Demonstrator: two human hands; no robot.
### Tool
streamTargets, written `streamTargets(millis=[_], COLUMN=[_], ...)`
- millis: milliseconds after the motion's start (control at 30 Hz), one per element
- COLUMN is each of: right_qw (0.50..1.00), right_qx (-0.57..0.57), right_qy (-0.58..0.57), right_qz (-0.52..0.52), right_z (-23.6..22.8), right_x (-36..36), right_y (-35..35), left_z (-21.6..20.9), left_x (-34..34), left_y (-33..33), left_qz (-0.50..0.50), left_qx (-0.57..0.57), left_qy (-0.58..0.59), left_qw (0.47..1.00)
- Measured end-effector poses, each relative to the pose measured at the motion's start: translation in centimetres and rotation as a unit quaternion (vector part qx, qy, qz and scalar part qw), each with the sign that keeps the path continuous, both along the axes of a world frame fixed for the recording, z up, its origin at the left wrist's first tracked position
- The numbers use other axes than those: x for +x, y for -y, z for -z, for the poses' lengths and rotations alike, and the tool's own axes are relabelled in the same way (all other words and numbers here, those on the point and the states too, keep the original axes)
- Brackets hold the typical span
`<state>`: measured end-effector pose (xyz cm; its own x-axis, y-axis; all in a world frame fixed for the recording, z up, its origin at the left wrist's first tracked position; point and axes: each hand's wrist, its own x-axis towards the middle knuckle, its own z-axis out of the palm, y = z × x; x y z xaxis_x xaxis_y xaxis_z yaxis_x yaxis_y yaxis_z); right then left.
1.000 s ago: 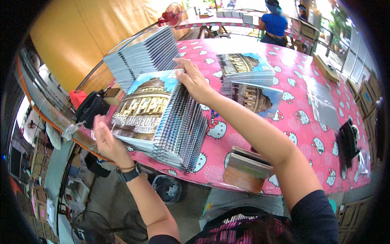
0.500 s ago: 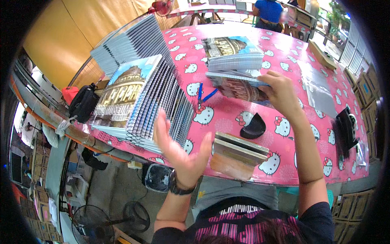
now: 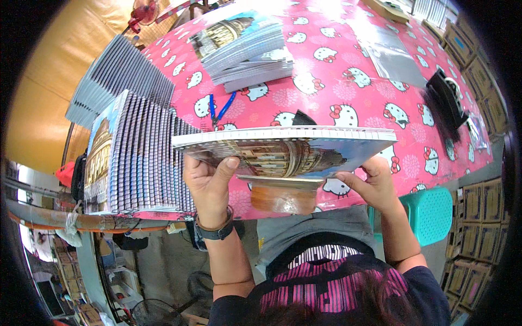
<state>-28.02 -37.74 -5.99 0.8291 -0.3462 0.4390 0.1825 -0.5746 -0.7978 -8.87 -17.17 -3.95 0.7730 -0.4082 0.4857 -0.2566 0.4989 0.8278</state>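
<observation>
Up close, both hands are raised above the counter's (image 3: 348, 81) near edge, gripping a spiral-bound notebook (image 3: 283, 149) level: the left hand (image 3: 209, 182) clasps its left end with thumb on the cover, the right hand (image 3: 370, 182) pinches its right end. Beyond, notebook stacks (image 3: 141, 157) sit at the counter's left edge and far side.

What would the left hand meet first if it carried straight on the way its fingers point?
The left hand already grips the spiral-bound notebook with the building-photo cover. Beyond it, probably the blue pen on the pink cat-print tablecloth; depth is unclear.
</observation>
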Motion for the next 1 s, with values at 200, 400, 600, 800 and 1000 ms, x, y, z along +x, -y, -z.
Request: streamTargets(millis=[200, 400, 600, 800, 1000], right_qw=[0.995, 0.996, 0.988, 0.996, 0.916], right_qx=[-0.068, -0.02, -0.017, -0.037, -0.046], right_qy=[0.05, 0.065, 0.106, -0.027, -0.117], right_qz=[0.044, -0.054, -0.112, -0.079, 0.38], right_z=[0.6, 1.1, 1.0, 4.2, 3.7], right_x=[-0.3, -0.8, -0.3, 0.4, -6.0], right_y=[-0.5, 0.5, 0.6, 0.5, 18.5], left_z=[0.2, -0.1, 0.2, 1.9, 6.8], left_x=[0.4, 0.6, 0.5, 0.5, 2.6], left_y=[0.1, -0.6, -1.3, -0.7, -4.3], left_qz=[0.031, 0.032, 0.031, -0.03, 0.034], left_qx=[0.008, 0.054, 0.042, 0.167, 0.106], left_qy=[0.036, 0.094, 0.138, 0.048, -0.084], left_qw=[0.999, 0.994, 0.989, 0.984, 0.99])
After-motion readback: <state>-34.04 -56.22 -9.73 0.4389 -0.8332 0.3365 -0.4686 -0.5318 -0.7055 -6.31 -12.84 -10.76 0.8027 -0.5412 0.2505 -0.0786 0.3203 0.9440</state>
